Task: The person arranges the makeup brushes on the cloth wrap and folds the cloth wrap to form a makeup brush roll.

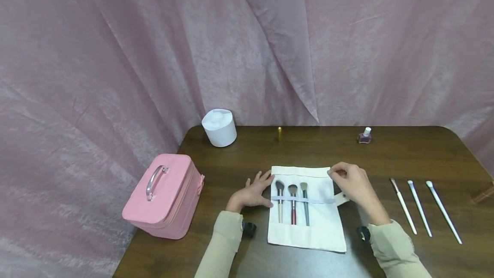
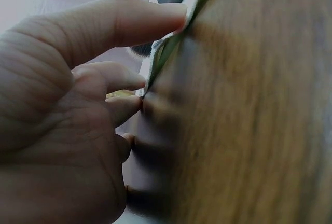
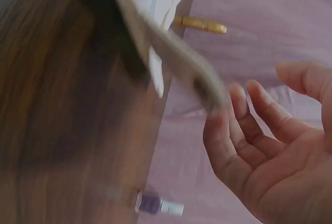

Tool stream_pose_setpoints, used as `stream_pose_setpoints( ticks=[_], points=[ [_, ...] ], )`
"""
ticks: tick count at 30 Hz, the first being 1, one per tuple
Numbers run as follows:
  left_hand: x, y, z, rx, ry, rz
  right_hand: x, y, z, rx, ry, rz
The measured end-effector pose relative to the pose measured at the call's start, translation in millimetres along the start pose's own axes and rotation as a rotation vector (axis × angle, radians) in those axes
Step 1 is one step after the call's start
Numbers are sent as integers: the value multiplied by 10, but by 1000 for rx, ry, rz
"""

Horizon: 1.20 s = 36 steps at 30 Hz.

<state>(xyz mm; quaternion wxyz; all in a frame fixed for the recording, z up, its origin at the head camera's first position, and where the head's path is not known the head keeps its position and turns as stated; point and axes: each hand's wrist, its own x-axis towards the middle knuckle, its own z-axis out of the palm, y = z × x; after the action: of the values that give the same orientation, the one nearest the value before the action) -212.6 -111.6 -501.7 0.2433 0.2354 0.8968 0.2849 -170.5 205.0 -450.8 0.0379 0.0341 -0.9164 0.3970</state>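
Note:
A white cloth brush roll (image 1: 324, 228) lies spread on the table, with three makeup brushes (image 1: 293, 205) tucked under its grey-blue band (image 1: 322, 201). My left hand (image 1: 252, 192) has its fingers spread, the thumb and fingertips touching the roll's left edge; the left wrist view shows that edge slightly raised at the thumb (image 2: 155, 16). Over the upper right corner of the roll is my right hand (image 1: 355, 183). In the right wrist view its thumb stands apart from the bent fingers, and a strap with a dark snap (image 3: 199, 84) reaches up to the fingertips.
Three slim white-handled brushes (image 1: 420, 209) lie side by side at the right. A pink case (image 1: 162, 196) with a metal handle stands on the left. Along the back are a white round container (image 1: 220, 134), a small gold tube (image 1: 279, 134) and a purple nail polish bottle (image 1: 364, 136).

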Motion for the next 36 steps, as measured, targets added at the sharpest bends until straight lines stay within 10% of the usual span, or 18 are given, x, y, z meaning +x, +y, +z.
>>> stream_pose_setpoints(
  ticks=[23,36],
  points=[
    [-2,10,7,3,-1,-10,-116,638,-490,-215,152,89],
    [8,1,10,11,-2,-16,-191,871,-728,-287,88,313]
  ],
)
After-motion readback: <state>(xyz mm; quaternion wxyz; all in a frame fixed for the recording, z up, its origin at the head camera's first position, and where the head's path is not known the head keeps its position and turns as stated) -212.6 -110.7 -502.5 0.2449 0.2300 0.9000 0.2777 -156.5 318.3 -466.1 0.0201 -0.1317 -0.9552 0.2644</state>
